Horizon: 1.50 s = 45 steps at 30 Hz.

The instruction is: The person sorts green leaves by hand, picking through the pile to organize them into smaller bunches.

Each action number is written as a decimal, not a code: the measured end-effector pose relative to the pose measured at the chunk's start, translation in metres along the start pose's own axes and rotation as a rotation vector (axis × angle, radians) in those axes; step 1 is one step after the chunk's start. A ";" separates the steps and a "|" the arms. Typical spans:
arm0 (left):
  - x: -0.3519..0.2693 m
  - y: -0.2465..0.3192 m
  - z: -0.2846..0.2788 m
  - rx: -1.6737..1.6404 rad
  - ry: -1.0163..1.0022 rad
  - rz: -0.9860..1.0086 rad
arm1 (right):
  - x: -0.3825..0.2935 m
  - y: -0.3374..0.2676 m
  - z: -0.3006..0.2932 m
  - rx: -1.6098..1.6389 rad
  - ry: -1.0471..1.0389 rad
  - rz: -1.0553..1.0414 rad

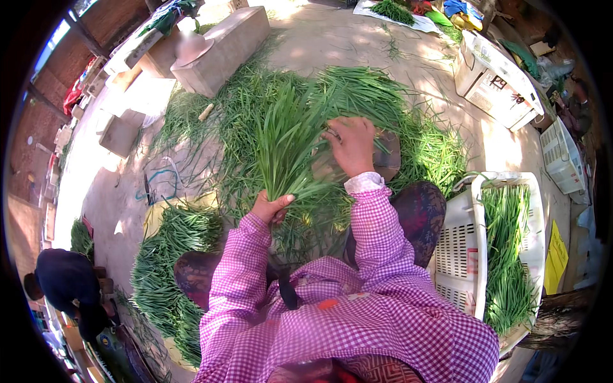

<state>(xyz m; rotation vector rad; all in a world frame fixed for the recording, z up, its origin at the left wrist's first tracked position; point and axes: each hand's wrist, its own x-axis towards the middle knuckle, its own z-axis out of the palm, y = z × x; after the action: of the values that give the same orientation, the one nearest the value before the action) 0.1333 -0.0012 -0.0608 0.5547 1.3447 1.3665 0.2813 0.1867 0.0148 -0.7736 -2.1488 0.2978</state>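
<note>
A bunch of long flat green leaves, like Chinese chives (282,148), stands fanned out from my left hand (272,208), which grips it near its lower end. My right hand (351,145) is raised to the right of the bunch, fingers bent and thumb close to the index finger; whether a leaf is between them I cannot tell. Behind and below my right hand lie a brown block (387,155) and a thick heap of the same leaves (364,91). Loose leaves (239,139) cover the ground under both hands.
A white plastic crate (479,249) holding leaves (507,253) stands at my right. Stacked leaves (167,277) lie on yellow sheeting at my left. Concrete blocks (225,48), a hat (194,48) and another white crate (498,86) are farther off. A person (67,282) bends at the far left.
</note>
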 end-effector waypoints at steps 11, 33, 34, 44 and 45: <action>0.010 0.075 -0.073 1.002 0.299 0.378 | 0.011 0.011 -0.020 1.139 0.305 0.559; -0.017 0.105 -0.130 1.978 0.713 0.880 | -0.004 -0.039 0.043 0.109 -0.003 -0.080; -0.017 0.105 -0.128 1.983 0.711 0.880 | -0.005 -0.041 0.047 0.083 0.008 -0.091; -0.022 0.105 -0.127 2.003 0.726 0.923 | -0.007 -0.042 0.062 0.088 -0.026 -0.095; -0.022 0.106 -0.126 2.003 0.728 0.930 | -0.006 -0.045 0.060 0.116 -0.014 -0.109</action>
<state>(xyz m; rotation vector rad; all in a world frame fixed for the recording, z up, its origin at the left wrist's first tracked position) -0.0092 -0.0469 0.0111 2.3067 3.0671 0.1911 0.2187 0.1505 -0.0073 -0.5884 -2.1574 0.3684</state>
